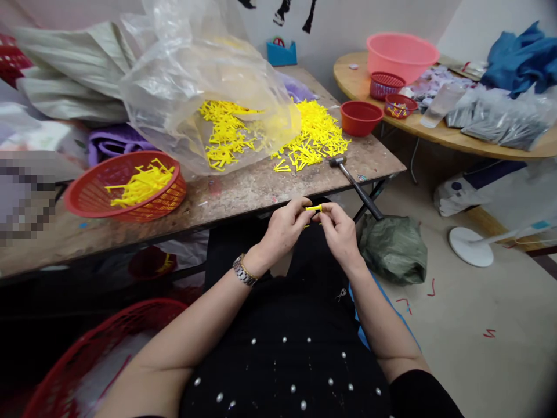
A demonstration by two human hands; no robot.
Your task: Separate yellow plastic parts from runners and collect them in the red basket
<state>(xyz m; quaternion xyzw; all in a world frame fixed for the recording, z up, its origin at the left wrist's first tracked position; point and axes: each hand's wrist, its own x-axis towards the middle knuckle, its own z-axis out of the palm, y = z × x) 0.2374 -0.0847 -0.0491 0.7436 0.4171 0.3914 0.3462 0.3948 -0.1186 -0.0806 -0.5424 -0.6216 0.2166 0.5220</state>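
Observation:
A small yellow plastic piece [313,208] is pinched between my two hands, just in front of the table edge above my lap. My left hand [285,227], with a watch on its wrist, has thumb and fingers closed on one end. The fingers of my right hand [340,232] are closed at the other end. Bits of yellow also show below the fingertips, too small to tell apart. Beyond my hands lies a pile of similar yellow plastic pieces [315,136], partly inside a clear plastic bag [174,87]. A hammer [359,188] lies over the table edge.
At the left a red basket [78,197] holds more yellow pieces. A red bowl [361,119] stands at the table's far right corner. Behind it, a round table [439,130] carries a pink basin [402,55] and bags. A green sack [394,249] sits on the floor to the right.

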